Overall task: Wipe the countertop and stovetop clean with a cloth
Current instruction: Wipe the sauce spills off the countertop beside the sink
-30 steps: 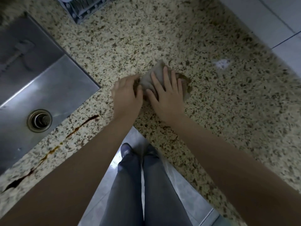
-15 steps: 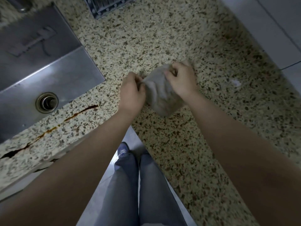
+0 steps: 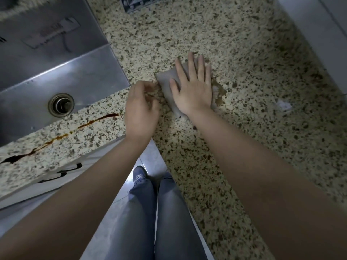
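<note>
Just right of the sink, on the speckled stone surface, a grey cloth is pressed flat under the right hand. The right hand's fingers are held straight and slightly spread, palm down on the cloth. A brown wet smear is seen at the cloth's edge away from the sink. The left hand is placed between the sink and the cloth, just beside the cloth's near-sink edge; its fingers are curled, tips close to the cloth corner, but whether the fabric is pinched cannot be told. A long dark brown spill streak is laid along the surface strip in front of the sink, running from near the left hand out past the sink's front. A small white patch is seen on the surface well beyond the cloth, away from the sink. A metal rack is partly seen at the top edge, beyond the sink's far corner. Grey jeans and a blue shoe are visible below, on the floor in front of the sink cabinet. A white tiled wall borders the surface on the side far from the sink.
</note>
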The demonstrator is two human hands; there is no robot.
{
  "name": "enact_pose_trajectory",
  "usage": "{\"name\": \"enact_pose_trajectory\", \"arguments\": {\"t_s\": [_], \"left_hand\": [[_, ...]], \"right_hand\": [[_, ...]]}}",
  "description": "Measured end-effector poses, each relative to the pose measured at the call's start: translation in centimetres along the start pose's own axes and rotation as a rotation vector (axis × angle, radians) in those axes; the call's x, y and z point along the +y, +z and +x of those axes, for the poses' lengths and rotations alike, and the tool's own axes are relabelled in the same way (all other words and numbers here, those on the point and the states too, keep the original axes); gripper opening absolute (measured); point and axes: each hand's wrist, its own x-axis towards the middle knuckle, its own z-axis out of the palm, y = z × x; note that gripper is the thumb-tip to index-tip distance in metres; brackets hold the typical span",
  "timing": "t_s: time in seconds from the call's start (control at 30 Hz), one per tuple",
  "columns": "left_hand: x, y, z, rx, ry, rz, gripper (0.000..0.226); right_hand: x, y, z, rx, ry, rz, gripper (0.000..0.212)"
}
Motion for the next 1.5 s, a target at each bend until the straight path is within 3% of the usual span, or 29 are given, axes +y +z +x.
{"name": "enact_pose_trajectory", "arguments": {"t_s": [0.1, 0.2, 0.27, 0.33, 0.4, 0.5, 0.63, 0.7, 0.77, 0.87, 1.0, 1.07, 1.2, 1.27, 1.37, 1.5], "left_hand": [[-0.3, -0.7, -0.3, 0.044, -0.029, -0.016, 0.031], [-0.5, -1.2, -0.3, 0.067, -0.062, -0.010, 0.032], [-0.5, -1.4, -0.5, 0.070, -0.041, -0.001, 0.031], [-0.4, -1.6, -0.8, 0.055, -0.008, -0.017, 0.030], [-0.6, -2.1, -1.5, 0.041, 0.005, -0.035, 0.031], [-1.3, -2.6, -2.5, 0.025, -0.001, -0.040, 0.032], [-2.0, -3.0, -2.9, 0.044, -0.032, -0.051, 0.031], [-2.2, -3.2, -3.1, 0.026, -0.027, -0.047, 0.031], [-2.4, -3.5, -3.3, 0.003, -0.019, -0.065, 0.032], [-2.4, -4.2, -3.9, -0.002, -0.008, -0.060, 0.034], [-2.9, -4.7, -4.6, 0.000, -0.010, -0.074, 0.035], [-3.3, -4.5, -4.6, 0.010, -0.026, -0.086, 0.035], [-3.7, -4.0, -4.6, 0.014, -0.011, -0.092, 0.032], [-3.7, -4.0, -4.6, 0.005, -0.026, -0.112, 0.034], [-3.5, -4.3, -4.7, -0.029, -0.040, -0.127, 0.036], [-3.6, -4.6, -4.4, -0.044, -0.074, -0.137, 0.035]], "right_hand": [[-1.8, 0.0, -2.4, 0.006, -0.031, -0.016, 0.070], [-3.8, 1.0, -8.9, 0.014, -0.254, 0.038, 0.065], [-3.4, 0.9, -8.0, 0.000, -0.350, 0.008, 0.065], [-2.4, 0.4, -4.0, -0.029, -0.305, -0.086, 0.067], [-1.8, -0.2, -0.5, 0.000, -0.115, -0.034, 0.068], [-3.5, 0.0, -2.0, 0.063, 0.045, 0.019, 0.069], [-6.1, 1.0, -9.7, -0.023, -0.266, 0.016, 0.065], [-5.1, 0.9, -7.9, -0.027, -0.365, -0.026, 0.065], [-3.6, 0.4, -3.2, -0.006, -0.301, -0.089, 0.066], [0.2, -0.3, 1.7, 0.024, 0.048, -0.021, 0.066], [0.3, 0.4, -2.8, 0.090, 0.315, -0.012, 0.068], [-3.5, 1.0, -6.4, 0.061, 0.214, -0.049, 0.068], [-5.9, 1.0, -5.4, 0.020, -0.218, 0.010, 0.062], [-3.6, 0.6, -0.9, 0.064, -0.129, -0.013, 0.063], [-0.6, -0.1, 3.0, 0.102, 0.217, 0.202, 0.069], [-0.3, -2.9, 1.5, 0.191, 0.097, 0.234, 0.038]]}}
